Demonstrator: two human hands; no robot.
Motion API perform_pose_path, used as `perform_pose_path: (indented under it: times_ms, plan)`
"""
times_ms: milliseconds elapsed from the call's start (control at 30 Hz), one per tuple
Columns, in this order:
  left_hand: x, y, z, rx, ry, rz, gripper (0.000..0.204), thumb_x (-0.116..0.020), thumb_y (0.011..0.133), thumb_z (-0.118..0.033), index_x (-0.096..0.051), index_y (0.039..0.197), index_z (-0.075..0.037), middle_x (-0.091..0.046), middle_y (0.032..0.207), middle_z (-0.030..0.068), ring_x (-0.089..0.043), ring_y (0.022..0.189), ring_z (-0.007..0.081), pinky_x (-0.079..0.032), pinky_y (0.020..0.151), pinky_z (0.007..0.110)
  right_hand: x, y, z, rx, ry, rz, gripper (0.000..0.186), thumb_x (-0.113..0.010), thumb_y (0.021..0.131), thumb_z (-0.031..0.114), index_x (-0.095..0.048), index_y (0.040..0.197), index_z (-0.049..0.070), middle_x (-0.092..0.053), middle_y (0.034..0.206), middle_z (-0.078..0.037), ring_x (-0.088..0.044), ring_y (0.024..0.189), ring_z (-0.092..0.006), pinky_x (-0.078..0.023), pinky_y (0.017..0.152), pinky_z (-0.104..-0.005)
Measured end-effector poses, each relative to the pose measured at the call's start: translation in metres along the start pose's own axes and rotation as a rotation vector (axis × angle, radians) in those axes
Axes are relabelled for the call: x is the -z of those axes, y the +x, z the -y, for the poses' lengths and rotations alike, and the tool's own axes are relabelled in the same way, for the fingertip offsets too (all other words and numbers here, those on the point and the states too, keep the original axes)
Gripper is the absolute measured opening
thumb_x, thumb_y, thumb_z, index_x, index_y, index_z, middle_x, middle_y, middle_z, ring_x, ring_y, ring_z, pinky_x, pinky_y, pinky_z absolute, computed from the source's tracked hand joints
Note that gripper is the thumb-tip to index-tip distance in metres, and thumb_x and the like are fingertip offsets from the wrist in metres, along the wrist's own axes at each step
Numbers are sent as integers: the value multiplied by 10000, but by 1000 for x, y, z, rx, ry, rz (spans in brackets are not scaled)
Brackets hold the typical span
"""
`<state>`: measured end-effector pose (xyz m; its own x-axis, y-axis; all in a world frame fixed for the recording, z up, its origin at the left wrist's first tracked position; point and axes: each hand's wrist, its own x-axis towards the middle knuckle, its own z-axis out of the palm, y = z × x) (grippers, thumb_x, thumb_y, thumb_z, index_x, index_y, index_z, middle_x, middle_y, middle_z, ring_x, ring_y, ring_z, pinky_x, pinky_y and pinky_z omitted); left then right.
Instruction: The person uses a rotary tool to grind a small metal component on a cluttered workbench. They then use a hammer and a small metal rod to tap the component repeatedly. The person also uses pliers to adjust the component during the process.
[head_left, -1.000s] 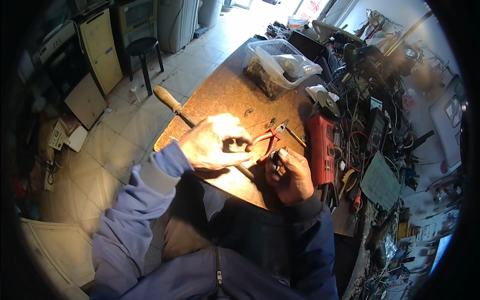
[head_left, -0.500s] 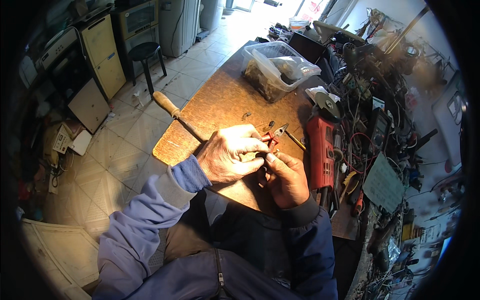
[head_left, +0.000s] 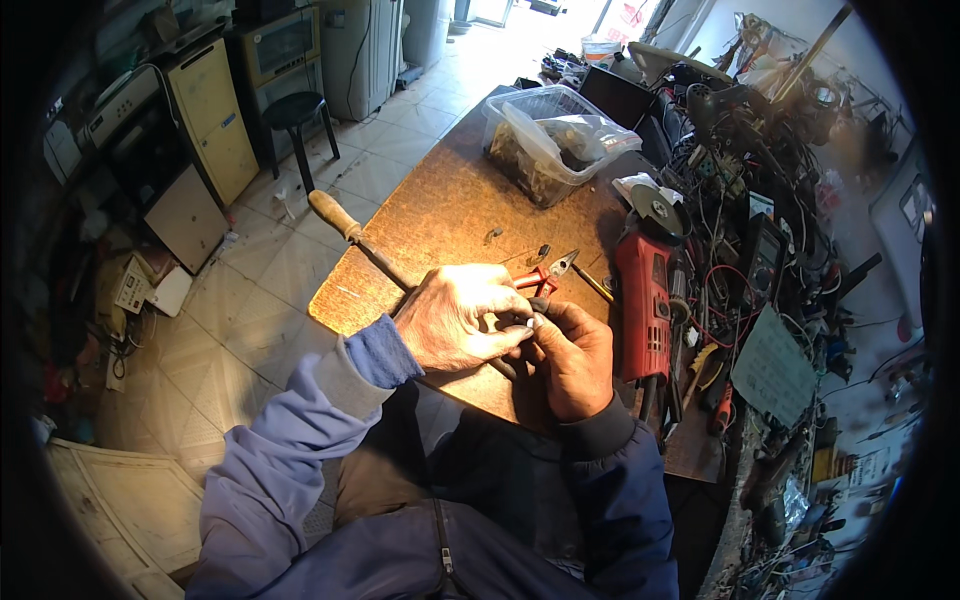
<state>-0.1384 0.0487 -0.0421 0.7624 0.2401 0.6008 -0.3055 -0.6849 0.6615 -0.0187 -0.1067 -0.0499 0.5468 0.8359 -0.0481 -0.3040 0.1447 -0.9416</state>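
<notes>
Over the near edge of the wooden workbench [head_left: 400, 235], my left hand [head_left: 455, 318] and my right hand [head_left: 578, 362] meet at the fingertips. Both are closed in a pinch around something small and dark; its kind is hidden by the fingers. A pale speck shows at the right thumb tip. Just beyond the fingers lie pliers with red handles [head_left: 535, 279], jaws pointing away. A tool with a wooden handle [head_left: 334, 214] rests on the bench, its dark metal shaft [head_left: 385, 263] running under my left hand.
A red angle grinder [head_left: 642, 305] lies right of my right hand. Farther back stands a clear plastic tub [head_left: 545, 185] with bags inside. Tangled wires, a multimeter [head_left: 765, 255] and a greenish sheet [head_left: 775, 365] crowd the right side. A black stool [head_left: 294, 108] stands on the tiled floor.
My left thumb and forefinger have bowed apart into a loop, tips still pinched. The right fingers have shifted slightly around the small thing. Tools on the bench lie as before.
</notes>
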Motion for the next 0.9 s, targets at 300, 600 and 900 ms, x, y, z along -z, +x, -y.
perform_pose_path:
  times_ms: [300, 600, 900]
  plan:
    - [0, 1, -3, 27, -31, -12, 165, -817, 777, -87, -756, 906, -5, -690, 793, 129, -691, 674, 257, -562, 601, 345, 1, -1, 0, -18, 27, -7, 244, -609, 1007, 22, -616, 1216, -103, -708, 1040, -140, -680, 796, -160, -570, 737, -273]
    - [-1, 3, -6, 14, -7, -11, 138, -810, 799, -63, -755, 907, 3, -691, 783, 122, -692, 669, 234, -565, 574, 328, 6, -1, -1, -3, 6, 25, 232, -615, 995, -2, -625, 1206, -99, -708, 1050, -138, -689, 830, -163, -575, 743, -274]
    - [-1, 1, -1, -3, -10, -12, 142, -806, 816, -78, -759, 938, -23, -681, 797, 96, -679, 647, 188, -567, 554, 290, 6, -1, -2, 43, -53, 23, 272, -629, 978, -12, -622, 1235, -101, -709, 1094, -155, -685, 921, -176, -579, 781, -306]
